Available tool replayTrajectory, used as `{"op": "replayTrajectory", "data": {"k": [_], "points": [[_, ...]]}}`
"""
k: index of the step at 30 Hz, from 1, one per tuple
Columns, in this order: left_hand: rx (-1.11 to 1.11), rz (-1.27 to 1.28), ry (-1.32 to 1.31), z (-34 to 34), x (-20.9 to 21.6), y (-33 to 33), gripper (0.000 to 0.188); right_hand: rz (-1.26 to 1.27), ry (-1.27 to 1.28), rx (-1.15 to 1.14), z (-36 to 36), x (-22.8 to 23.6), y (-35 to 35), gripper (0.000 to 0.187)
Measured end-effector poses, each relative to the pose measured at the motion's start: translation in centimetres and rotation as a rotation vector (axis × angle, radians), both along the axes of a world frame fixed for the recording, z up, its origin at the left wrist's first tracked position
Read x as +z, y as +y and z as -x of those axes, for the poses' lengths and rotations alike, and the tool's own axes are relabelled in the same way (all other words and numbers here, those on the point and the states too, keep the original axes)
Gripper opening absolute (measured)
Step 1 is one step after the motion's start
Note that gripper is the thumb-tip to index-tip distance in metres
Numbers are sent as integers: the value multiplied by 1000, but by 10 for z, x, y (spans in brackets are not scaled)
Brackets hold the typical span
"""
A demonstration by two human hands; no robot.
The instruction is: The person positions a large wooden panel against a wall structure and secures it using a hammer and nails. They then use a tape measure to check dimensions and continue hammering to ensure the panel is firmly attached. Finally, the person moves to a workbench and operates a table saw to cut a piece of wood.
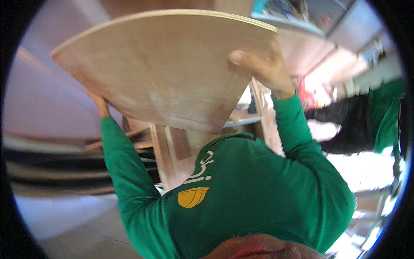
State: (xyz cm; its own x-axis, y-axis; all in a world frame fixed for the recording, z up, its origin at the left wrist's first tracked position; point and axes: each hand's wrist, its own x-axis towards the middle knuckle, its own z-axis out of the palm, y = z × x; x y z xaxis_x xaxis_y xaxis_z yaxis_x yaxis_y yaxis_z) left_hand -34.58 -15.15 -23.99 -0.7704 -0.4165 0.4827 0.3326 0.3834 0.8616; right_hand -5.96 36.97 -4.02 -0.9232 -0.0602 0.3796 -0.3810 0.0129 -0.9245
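Note:
A large brown plywood panel (159, 64) is held up in front of my chest, its pale layered edge along the top. My right hand (269, 71) grips it at the right side, thumb flat on the near face and fingers hidden behind. At the lower left edge, my left hand (101, 105) holds the panel from beneath. Most of that hand's fingers are out of sight behind the wood. Both green-sleeved arms are raised and bent.
Long boards (64, 168) are stacked at the left. Below the panel stands a wooden frame (160, 151). A shelf (293, 21) with small items is at the far right. Another person (353, 116) in green and black is at the right edge.

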Motion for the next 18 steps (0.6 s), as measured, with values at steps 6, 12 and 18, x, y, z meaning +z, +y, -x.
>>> {"op": "replayTrajectory", "data": {"k": [6,12,18], "points": [[-224,-258,-115,-34,-7,-57,79,76,28,-73,-19,-23,-3,53],[-407,2,-90,-20,61,11,73,122,205,-553,-9,-62,39,46],[-427,22,165,-83,135,81,56,-163,317,-586,-47,22,179,63]]}}
